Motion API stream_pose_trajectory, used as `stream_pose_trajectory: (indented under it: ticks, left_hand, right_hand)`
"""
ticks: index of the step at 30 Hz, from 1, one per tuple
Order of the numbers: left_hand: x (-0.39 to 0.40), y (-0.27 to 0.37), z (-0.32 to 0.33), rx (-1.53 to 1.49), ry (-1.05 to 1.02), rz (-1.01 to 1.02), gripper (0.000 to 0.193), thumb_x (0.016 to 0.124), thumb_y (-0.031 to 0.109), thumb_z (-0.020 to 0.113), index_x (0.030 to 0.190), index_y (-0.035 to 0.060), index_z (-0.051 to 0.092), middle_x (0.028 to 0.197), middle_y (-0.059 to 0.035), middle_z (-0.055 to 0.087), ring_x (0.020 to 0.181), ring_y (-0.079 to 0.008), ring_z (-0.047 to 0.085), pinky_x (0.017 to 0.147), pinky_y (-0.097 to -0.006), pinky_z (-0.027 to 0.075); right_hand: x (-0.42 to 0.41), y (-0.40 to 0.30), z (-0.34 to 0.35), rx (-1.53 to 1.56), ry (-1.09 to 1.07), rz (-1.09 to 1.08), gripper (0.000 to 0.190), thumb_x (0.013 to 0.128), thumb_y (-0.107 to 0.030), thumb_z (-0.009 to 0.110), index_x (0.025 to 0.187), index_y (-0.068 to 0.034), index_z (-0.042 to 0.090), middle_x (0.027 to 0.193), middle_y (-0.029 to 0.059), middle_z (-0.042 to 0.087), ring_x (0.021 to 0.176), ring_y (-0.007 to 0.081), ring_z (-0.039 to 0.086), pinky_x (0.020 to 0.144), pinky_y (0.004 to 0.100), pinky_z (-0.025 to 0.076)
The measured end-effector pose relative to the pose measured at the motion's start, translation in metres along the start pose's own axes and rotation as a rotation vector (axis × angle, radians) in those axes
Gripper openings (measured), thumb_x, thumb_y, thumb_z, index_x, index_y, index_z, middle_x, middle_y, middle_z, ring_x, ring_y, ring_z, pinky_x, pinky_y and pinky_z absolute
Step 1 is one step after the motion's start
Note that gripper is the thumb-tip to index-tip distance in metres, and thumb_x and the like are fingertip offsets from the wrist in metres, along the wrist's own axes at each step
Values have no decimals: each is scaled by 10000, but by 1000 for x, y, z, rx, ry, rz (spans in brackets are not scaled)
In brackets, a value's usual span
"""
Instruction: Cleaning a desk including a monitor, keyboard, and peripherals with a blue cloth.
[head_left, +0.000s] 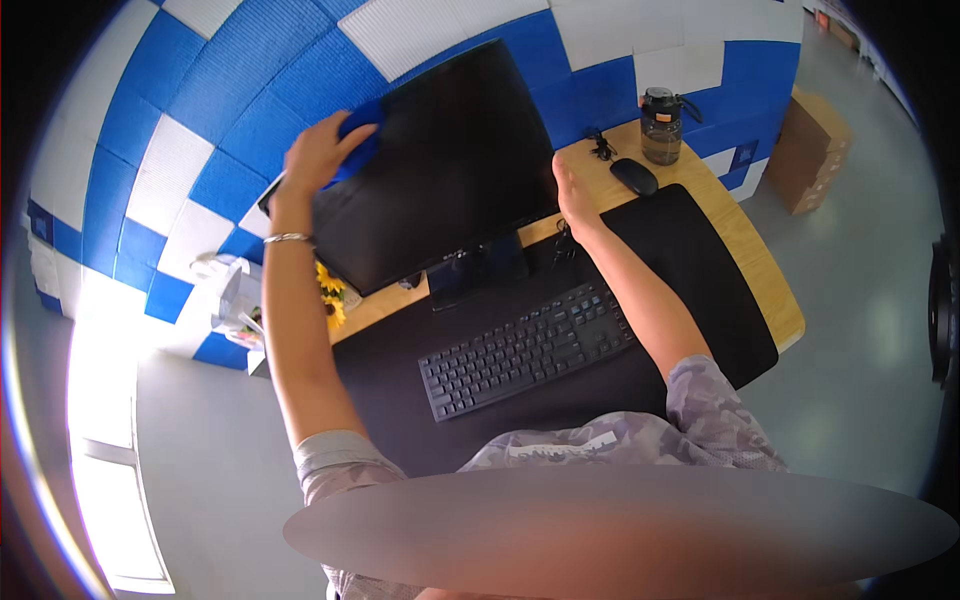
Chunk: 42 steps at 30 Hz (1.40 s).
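A black computer monitor (457, 150) stands on its base (480, 274), its dark screen facing me. My left hand (319, 150) presses a blue cloth (364, 139) against the monitor's left side, with part of the cloth lying over the screen. On that wrist is a metal bracelet. My right hand (574, 195) rests along the monitor's right edge with its fingers extended; some of them are hidden behind the frame. Below the screen, a black keyboard (529, 349) lies at a slant on a black desk mat (697, 277).
A black mouse (634, 177) and a dark water bottle (661, 127) stand at the right on the wooden desk (757, 277). Sunflowers (331, 292) are by my left forearm. A blue and white padded wall (247, 67) rises behind. Cardboard boxes (810, 154) sit on the floor.
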<state>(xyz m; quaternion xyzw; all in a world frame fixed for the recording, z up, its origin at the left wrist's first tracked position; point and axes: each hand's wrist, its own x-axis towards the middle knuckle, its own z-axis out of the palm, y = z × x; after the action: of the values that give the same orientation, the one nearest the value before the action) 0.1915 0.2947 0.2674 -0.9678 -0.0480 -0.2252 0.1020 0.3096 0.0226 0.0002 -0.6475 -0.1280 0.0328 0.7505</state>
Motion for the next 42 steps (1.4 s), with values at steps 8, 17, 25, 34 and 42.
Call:
stream_pose_trajectory:
  ticks: [8,17,25,34,42]
  left_hand:
    - [-56,-44,-6,93,42,-166,592,896,612,549,1158,87,627,1042,-166,678,980,-364,648,820,-469,509]
    - [-74,7,-33,-13,80,-140,569,894,607,554,1010,62,673,898,-178,688,890,-373,662,787,-473,511]
    - [-74,-5,1,124,330,-21,462,907,496,607,1031,53,647,927,-150,662,901,-351,633,804,-470,480]
    - [-85,51,42,117,648,-27,533,917,267,614,1387,53,483,1388,-133,507,1333,-328,428,1108,-511,282]
    - [-62,176,87,114,127,491,628,837,255,675,1417,130,469,1497,-70,413,1405,-256,359,1144,-478,271]
  right_hand:
    - [-2,-5,4,37,28,-74,756,998,-632,350,1178,61,590,1091,181,621,1072,245,563,948,360,415]
    - [-16,-2,-45,217,-154,58,813,977,-618,439,1501,-7,327,1540,101,364,1420,221,333,1166,342,221]
    - [-28,2,-57,330,-235,195,612,976,-560,498,1353,-79,518,1277,40,606,1197,181,560,1014,415,427]
    - [-25,35,-54,787,-316,231,622,973,-511,547,1390,-57,463,1355,77,561,1232,223,542,1022,450,439]
    - [-28,21,-47,895,-309,273,545,1028,-443,467,1390,-36,454,1368,87,542,1229,206,547,1003,427,472]
